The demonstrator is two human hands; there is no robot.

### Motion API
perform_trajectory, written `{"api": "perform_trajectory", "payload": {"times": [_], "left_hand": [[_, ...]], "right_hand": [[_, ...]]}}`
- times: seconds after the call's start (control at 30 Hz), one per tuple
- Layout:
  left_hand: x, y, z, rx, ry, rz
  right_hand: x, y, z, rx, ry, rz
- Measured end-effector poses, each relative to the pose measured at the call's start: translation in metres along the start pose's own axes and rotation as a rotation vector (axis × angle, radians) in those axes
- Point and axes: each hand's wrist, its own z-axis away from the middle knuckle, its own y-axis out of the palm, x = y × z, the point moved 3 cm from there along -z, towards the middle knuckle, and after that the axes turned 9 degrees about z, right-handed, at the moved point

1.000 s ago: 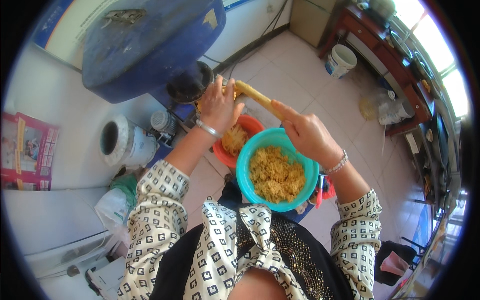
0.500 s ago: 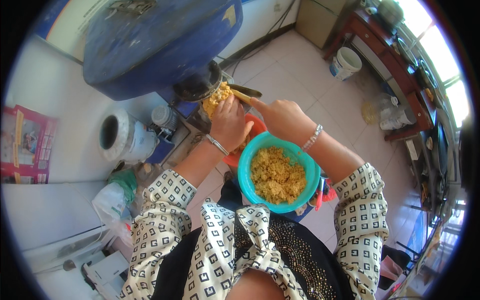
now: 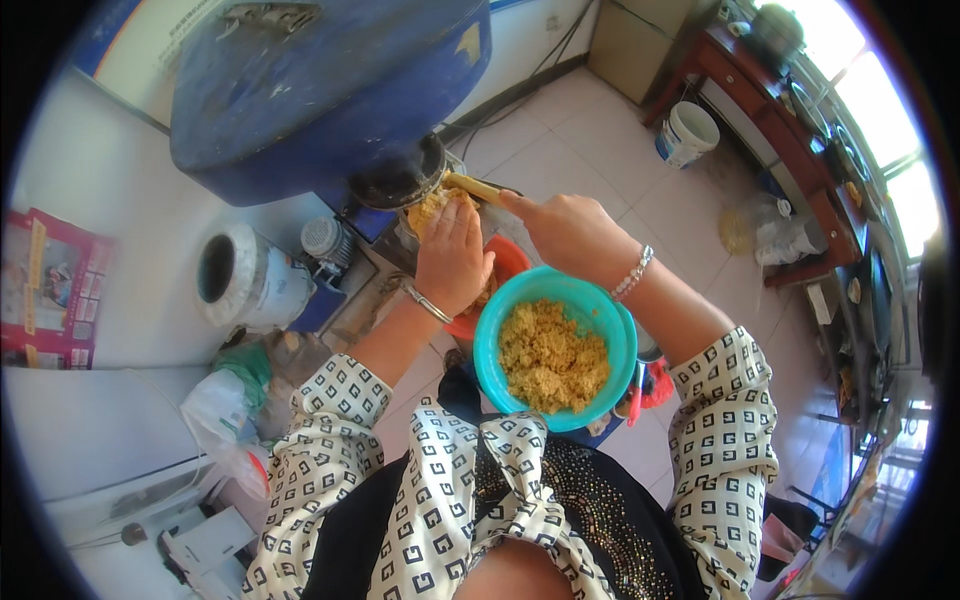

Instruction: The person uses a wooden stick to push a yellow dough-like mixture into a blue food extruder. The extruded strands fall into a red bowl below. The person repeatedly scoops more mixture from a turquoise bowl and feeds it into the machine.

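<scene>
A teal bowl [image 3: 500, 330] full of yellow crumbly mash rests against my body. My left hand [image 3: 452, 255] is cupped around a lump of the same yellow mash [image 3: 432, 205], pressed up at the dark round opening [image 3: 400, 180] of a big blue machine [image 3: 320, 90]. My right hand [image 3: 570, 235] grips a pale wooden stick [image 3: 478, 187] whose tip points at that opening. An orange bowl [image 3: 505, 262] sits under my hands, mostly hidden by them.
A white motor-like cylinder [image 3: 245, 280] stands left of the machine. A white bucket [image 3: 686, 133] is on the tiled floor at the back. A wooden table [image 3: 790, 140] with clutter runs along the right. Bags [image 3: 230, 400] lie at my left.
Both hands have moved up and left from above the bowls to the machine's opening. The left hand has carried mash there; the stick now points into it.
</scene>
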Motion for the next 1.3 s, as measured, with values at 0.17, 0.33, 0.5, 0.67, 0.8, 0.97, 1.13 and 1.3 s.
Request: {"api": "perform_trajectory", "payload": {"times": [0.17,0.33,0.5,0.67,0.8,0.97,1.13,1.3], "left_hand": [[-0.007,-0.005,-0.005,0.021,-0.015,0.023],[-0.009,-0.005,-0.011,0.049,-0.004,0.030],[0.000,0.000,-0.001,0.053,0.008,0.008],[0.005,-0.007,0.007,-0.020,-0.023,-0.039],[-0.004,-0.010,0.003,-0.049,-0.044,-0.029],[-0.008,-0.014,0.002,-0.057,-0.021,0.010],[-0.003,-0.006,0.000,-0.007,0.009,0.023],[0.009,-0.005,0.002,0.091,-0.015,-0.043]], "right_hand": [[0.005,-0.012,-0.017,0.054,-0.125,0.066],[0.019,-0.002,-0.029,0.092,-0.211,0.285],[-0.002,-0.008,-0.017,0.101,-0.127,0.264],[-0.009,-0.013,0.031,0.138,-0.118,0.174],[-0.002,-0.011,0.023,0.168,-0.139,0.155],[0.005,-0.012,0.006,0.132,-0.181,0.139],[0.008,-0.001,-0.008,0.085,-0.160,0.126],[0.004,-0.011,-0.002,0.126,-0.072,0.069]]}}
